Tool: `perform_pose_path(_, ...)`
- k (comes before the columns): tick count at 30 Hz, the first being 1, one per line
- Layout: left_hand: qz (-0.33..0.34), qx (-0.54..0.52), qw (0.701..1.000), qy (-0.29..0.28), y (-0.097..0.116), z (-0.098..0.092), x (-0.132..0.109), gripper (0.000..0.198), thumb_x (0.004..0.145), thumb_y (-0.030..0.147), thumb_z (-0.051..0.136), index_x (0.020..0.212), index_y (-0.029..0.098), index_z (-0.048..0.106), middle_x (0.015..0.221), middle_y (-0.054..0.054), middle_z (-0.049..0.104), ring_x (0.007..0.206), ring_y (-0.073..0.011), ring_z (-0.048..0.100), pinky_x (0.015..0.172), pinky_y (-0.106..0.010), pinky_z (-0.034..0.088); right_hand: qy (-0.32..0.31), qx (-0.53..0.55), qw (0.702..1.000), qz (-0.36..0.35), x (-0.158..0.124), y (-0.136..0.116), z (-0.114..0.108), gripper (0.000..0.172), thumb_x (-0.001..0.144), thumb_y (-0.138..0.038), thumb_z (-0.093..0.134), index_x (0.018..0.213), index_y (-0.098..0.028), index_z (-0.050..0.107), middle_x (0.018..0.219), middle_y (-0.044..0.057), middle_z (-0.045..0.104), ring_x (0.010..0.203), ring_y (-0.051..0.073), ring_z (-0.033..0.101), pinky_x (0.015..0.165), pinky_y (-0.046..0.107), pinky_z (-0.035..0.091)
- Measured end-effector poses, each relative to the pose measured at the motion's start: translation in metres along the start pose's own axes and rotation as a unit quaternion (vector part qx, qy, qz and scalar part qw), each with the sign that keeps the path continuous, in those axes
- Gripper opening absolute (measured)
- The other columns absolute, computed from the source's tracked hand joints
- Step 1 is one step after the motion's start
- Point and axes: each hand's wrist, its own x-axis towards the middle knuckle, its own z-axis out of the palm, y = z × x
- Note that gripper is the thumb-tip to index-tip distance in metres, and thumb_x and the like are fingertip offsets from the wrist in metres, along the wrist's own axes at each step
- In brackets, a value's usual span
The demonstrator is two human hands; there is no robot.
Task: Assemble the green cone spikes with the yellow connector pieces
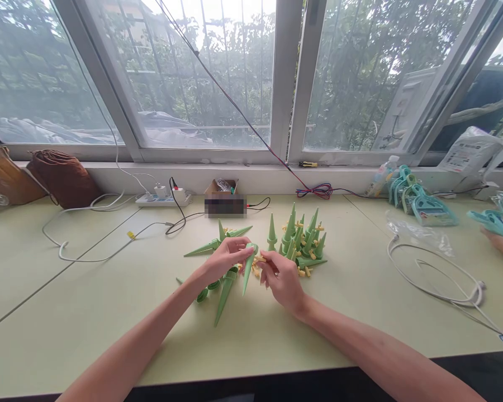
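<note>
In my left hand [228, 258] a green plastic spike [248, 272] is gripped near its wide end, its tip pointing down. My right hand [283, 277] pinches a small yellow valve piece [260, 258] close against the spike's side; whether the two touch I cannot tell. Several loose green spikes [225, 298] lie under and around my left hand. Behind my right hand stands a cluster of green spikes [292, 223] with yellow pieces [311, 255] on them, mostly upright. More small yellow pieces lie between my hands, partly hidden by them.
Along the window side are a power strip [163, 198], a small cardboard box [221, 188] and a coiled red-and-blue wire [318, 191]. White cable [433, 301] loops at right near teal plastic clips [431, 207]. Another person's hand [501, 245] shows at the right edge. A brown bag [65, 178] stands at left.
</note>
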Motion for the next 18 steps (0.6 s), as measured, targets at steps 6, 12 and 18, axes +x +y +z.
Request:
perform_pose_path(6,0.01,0.047,0.999,0.002,-0.0004,-0.001,-0.0008,0.028,0.087,0.042,0.065,0.084,0.014,0.063,0.07,0.0,0.059,0.053,-0.0092,0.053,0.048,-0.019,0.042,-0.019,0.014,1.0,0.012,-0.001,-0.0023,0.0005,0.026,0.098,-0.039,0.046,0.089,-0.019,0.06,0.063,-0.003,0.054,0.043,0.01,0.053,0.045,0.022,0.045)
perform_pose_path(12,0.016,0.05,0.999,0.0,-0.0048,-0.0019,0.0002,0.03,0.087,0.044,0.064,0.086,0.014,0.062,0.072,-0.001,0.062,0.053,-0.0099,0.055,0.047,-0.019,0.041,-0.034,-0.017,0.999,0.03,-0.0031,0.0002,0.0014,0.033,0.101,-0.039,0.042,0.076,-0.02,0.054,0.053,-0.005,0.05,0.041,0.01,0.051,0.048,0.022,0.042)
perform_pose_path(18,0.015,0.052,0.999,-0.004,-0.0051,-0.0002,-0.0013,0.031,0.086,0.045,0.066,0.09,0.014,0.063,0.071,0.0,0.06,0.053,-0.0094,0.055,0.047,-0.019,0.043,-0.039,-0.02,0.999,0.026,-0.0038,0.0023,0.0017,0.035,0.102,-0.041,0.037,0.076,-0.021,0.049,0.053,-0.005,0.048,0.042,0.011,0.048,0.049,0.023,0.04)
